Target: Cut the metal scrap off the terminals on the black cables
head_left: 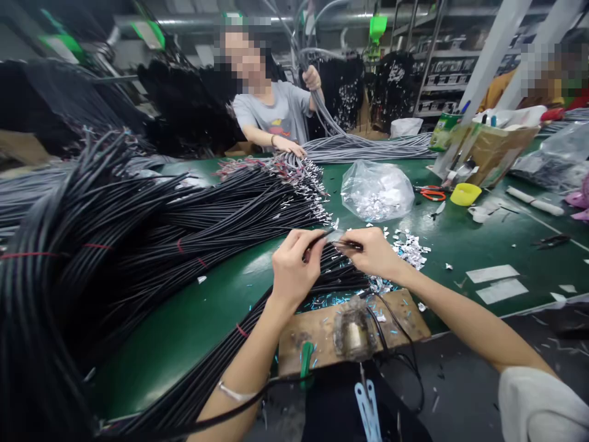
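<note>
My left hand (294, 261) is closed around a black cable (322, 238) close to its end. Facing it, my right hand (370, 248) pinches a slim dark tool (350, 244) whose kind I cannot make out. Its tip meets a pale, shiny bit at the cable's end, between the two hands. Under my hands lies a bundle of black cables (257, 316), partly hidden by my left forearm. Below that, a wooden board (304, 331) carries a small metal device (354, 334) and scattered blue scraps.
Large black cable bundles (151, 239) fill the left side. A clear bag of white scraps (378, 191), loose foil scraps (411, 248), orange-handled scissors (432, 193) and yellow tape (465, 194) lie on the green table (193, 325). Opposite, a person (276, 110) handles grey cables (368, 148).
</note>
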